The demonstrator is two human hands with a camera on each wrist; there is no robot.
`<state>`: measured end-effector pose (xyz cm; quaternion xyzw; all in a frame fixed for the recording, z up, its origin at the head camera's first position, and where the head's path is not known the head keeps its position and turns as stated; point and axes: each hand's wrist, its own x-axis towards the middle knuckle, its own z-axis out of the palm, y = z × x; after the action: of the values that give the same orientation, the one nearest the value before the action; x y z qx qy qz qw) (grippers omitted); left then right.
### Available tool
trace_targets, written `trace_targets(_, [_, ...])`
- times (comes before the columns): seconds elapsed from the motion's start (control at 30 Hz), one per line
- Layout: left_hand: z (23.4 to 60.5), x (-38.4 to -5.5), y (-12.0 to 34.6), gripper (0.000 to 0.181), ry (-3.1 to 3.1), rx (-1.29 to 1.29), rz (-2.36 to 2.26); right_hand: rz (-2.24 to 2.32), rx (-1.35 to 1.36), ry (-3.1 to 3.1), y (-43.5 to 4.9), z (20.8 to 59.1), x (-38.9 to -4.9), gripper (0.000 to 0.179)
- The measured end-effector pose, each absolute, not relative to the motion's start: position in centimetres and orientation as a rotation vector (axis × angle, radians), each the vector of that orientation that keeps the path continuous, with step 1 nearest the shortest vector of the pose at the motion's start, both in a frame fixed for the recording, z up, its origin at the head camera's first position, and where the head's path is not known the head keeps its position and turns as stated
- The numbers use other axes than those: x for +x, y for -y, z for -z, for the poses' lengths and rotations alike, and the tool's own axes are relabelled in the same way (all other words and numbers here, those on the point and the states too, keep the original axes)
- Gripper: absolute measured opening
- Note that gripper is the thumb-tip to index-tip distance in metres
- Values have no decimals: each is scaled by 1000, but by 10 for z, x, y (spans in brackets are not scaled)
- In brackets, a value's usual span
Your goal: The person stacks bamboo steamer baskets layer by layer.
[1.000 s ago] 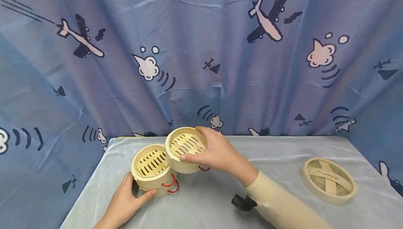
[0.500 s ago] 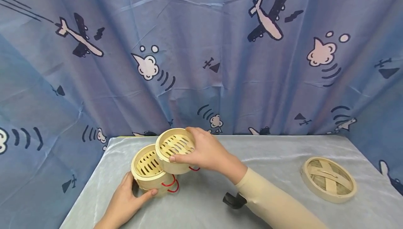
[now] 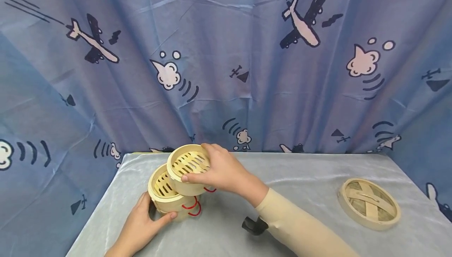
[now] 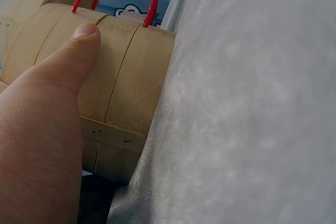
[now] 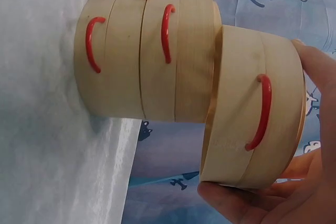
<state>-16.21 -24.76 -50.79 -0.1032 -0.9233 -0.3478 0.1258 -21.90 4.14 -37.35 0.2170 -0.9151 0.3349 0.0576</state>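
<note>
Two round bamboo steamer baskets (image 3: 181, 210) stand stacked on the cloth, each with a red handle on its side. My left hand (image 3: 139, 225) grips this stack from the left, its thumb lying along the wall (image 4: 126, 72). A third steamer basket (image 3: 185, 189) with a slotted floor is pinched at the rim and wall by my right hand (image 3: 226, 170). It overlaps the right part of the stack's open top. In the right wrist view this held basket (image 5: 247, 114) sits tilted and offset from the stack (image 5: 157, 93), right at its upper rim.
A bamboo steamer lid (image 3: 369, 204) with crossed strips lies at the right of the table. Grey-white cloth (image 3: 300, 178) covers the tabletop. A blue curtain (image 3: 212, 72) printed with airplanes hangs behind. A black piece (image 3: 255, 225) is attached at my right wrist.
My right hand has moved left with the third basket, which now overlaps more of the stack's top. My left hand stays in place on the stack.
</note>
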Motion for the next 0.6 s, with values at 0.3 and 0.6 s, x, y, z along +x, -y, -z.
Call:
trace_targets(0.3, [509,-161,247,98,2676,-312,992,-936,684,2789,-26,368,-215,107])
trace_targets(0.6, [509,-162,247,94,2646,-338,979,-877,703,2786,-9,365,-211,107])
